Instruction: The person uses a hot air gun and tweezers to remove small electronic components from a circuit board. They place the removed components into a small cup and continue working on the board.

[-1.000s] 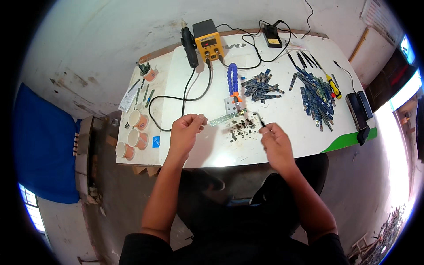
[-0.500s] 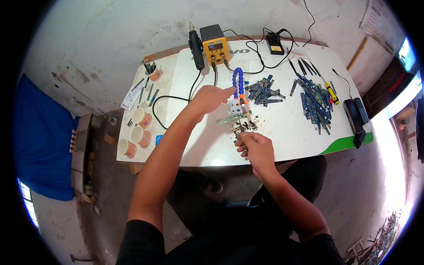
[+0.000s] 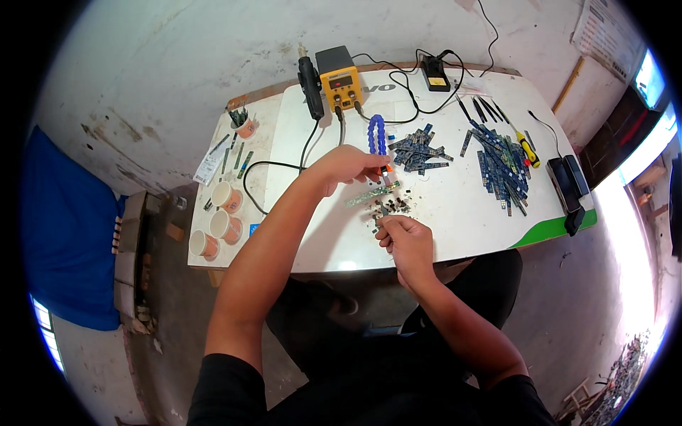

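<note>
Green it is at the centre, a slim circuit strip (image 3: 371, 194) lying at a slant in front of the person, its right end just below the orange tip (image 3: 387, 170) of a blue jointed hose (image 3: 377, 133). Here's the left hand (image 3: 348, 165), reaching over from the left with its fingers right by that orange tip; whether they grip it or merely lie against it, I cannot tell. Down on the near side, the right hand (image 3: 408, 240) has thumb and fingers pinched narrow on a slim piece (image 3: 384, 210), too small to make out, its end pointing up toward the strip. Dark crumbs and chips (image 3: 402, 205) litter the white bench (image 3: 462, 219) just beside it. Beyond, to the right, a loose heap of dark strips (image 3: 420, 150), then a bigger heap (image 3: 503, 169), with a yellow-and-black screwdriver (image 3: 528, 152) alongside. At the back stands a yellow-and-black soldering station (image 3: 341, 86), a black hot-air gun (image 3: 310, 89) upright next to it. Over on the left, three paper cups (image 3: 226, 226) cluster near the edge, and a fourth cup (image 3: 245, 129), farther back, is packed with strips.
</note>
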`<state>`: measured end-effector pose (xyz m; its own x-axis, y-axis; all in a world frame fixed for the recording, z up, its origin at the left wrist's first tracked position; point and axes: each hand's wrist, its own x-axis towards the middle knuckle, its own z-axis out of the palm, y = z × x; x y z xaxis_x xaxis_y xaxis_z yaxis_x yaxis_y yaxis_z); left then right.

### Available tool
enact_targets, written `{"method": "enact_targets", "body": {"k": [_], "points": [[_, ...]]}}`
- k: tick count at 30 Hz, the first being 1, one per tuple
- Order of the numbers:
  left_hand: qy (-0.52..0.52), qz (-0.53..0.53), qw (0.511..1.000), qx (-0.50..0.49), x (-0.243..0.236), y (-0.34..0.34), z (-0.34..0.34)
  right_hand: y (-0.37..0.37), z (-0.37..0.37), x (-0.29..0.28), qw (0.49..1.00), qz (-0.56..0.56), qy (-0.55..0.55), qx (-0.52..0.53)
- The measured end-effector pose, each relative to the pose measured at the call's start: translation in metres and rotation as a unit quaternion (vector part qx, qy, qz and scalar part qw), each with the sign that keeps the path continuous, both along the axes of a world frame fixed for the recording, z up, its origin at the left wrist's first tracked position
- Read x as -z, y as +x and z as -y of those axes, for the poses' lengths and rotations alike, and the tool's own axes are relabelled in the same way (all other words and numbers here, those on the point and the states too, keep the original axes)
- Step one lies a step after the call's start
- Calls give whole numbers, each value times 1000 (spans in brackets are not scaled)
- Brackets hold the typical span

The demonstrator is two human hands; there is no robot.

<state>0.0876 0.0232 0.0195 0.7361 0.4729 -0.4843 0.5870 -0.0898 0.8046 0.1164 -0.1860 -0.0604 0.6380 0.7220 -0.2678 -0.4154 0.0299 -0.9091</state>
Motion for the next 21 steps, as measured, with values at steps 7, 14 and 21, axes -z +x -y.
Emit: {"method": "enact_targets", "body": {"k": [7,14,21], "points": [[-23,46,999,-5,11,-3,-3,-3,0,2,1000,3,19,5],[-16,62,998,-14,11,-2,3,-4,3,5,1000,-4,26,8],[-5,73,997,-34,12,-1,7,-11,10,0,1000,-12,21,9]]}}
